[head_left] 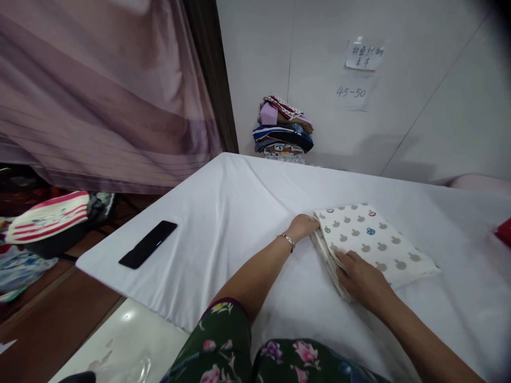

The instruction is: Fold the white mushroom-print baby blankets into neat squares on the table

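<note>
A folded white cloth (371,234) lies on the white-covered table (187,250), right of the middle. Grey apple-like shapes are printed on it, with a few coloured ones. My left hand (302,227), with a bracelet at the wrist, is closed on the cloth's far left corner. Along the left edge, nearer to me, my right hand (361,279) has its fingers curled round the folded layers, thumb side up. Several layers show on that edge between both hands. The fingertips under the fold are hidden.
A black phone (148,244) lies on the table's left part. Behind the far edge rises a stack of folded clothes (284,130) against the wall. A pink curtain (99,96) hangs at left, above a striped cloth item (50,218). Something red (504,232) sits at the right edge.
</note>
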Available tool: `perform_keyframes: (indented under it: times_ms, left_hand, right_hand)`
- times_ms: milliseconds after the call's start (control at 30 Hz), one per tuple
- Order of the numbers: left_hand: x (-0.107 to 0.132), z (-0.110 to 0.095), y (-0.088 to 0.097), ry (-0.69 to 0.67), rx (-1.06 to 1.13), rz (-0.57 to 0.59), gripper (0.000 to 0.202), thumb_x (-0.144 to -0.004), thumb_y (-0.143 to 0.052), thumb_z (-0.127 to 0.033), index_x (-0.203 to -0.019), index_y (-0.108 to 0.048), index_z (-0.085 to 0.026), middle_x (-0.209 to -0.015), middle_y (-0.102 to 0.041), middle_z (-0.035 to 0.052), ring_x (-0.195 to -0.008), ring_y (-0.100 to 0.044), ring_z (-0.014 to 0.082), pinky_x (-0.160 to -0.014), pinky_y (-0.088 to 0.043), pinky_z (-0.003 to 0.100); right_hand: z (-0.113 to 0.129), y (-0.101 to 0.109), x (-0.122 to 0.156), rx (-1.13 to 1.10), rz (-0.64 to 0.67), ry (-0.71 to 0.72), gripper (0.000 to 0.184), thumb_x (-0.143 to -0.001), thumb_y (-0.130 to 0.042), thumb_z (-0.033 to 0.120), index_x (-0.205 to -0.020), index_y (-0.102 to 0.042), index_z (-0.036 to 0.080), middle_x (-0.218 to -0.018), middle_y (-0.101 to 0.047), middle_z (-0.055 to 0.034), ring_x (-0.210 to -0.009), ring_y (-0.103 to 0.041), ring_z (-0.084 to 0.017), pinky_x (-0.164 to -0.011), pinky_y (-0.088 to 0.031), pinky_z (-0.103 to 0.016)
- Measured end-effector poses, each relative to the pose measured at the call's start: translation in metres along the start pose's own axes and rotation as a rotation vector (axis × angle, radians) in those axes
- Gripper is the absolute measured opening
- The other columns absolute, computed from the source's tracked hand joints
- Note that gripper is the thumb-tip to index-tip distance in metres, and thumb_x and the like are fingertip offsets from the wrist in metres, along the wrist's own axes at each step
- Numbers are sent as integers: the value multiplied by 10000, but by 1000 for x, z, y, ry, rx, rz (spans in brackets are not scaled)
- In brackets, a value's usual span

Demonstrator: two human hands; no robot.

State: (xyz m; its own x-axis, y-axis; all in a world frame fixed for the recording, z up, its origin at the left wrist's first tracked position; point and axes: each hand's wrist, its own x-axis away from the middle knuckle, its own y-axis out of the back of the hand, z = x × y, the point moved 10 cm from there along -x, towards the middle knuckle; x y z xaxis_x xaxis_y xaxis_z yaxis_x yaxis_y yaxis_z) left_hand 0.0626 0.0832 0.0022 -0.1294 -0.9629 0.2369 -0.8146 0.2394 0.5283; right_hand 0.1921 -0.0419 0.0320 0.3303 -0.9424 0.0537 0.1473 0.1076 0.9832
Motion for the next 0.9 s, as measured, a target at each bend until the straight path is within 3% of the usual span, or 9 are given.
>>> perform_keyframes:
  times_ms: [367, 600, 767, 900]
  left_hand:
    - [-7, 9, -7, 41, 257, -28, 255, -675, -561, -307, -487, -456, -170, -441, -380, -44, -457, -367, 83, -452, -283, 216]
    - [-4, 7, -11, 76, 316, 14, 309, -741, -493, -400, -565, -548, -151, -521, -531, 4, -462, -420, 94, -472, -321, 226]
    - [2, -5, -7, -19, 161, 15, 342, -682, -576, -414, -471, -464, -169, -462, -433, -23, -486, -392, 96, -473, -287, 228]
    - [4, -8, 2, -69, 246, -40, 310, -690, -562, -409, -510, -473, -171, -475, -401, -41, -478, -370, 85, -454, -272, 219]
  right_hand:
    - [0, 0, 4, 16, -38, 18, 336, -834, -391, 218, -1147, -504, 171, -981, -569, -80, -853, -559, -194, -607, -372, -272]
    - [5, 1, 6, 68, -83, 34, 399, -784, -391, 108, -1168, -499, 139, -1007, -585, -106, -871, -556, -204, -655, -404, -288]
    - [3, 8, 6, 34, -99, 43, 439, -775, -359, 88, -1191, -493, 133, -960, -595, -105, -822, -566, -206, -647, -419, -296]
    - [9, 18, 9, -20, -144, 67, 472, -786, -353, 116, -1245, -447, 176, -982, -585, -85, -846, -568, -205, -651, -427, -293]
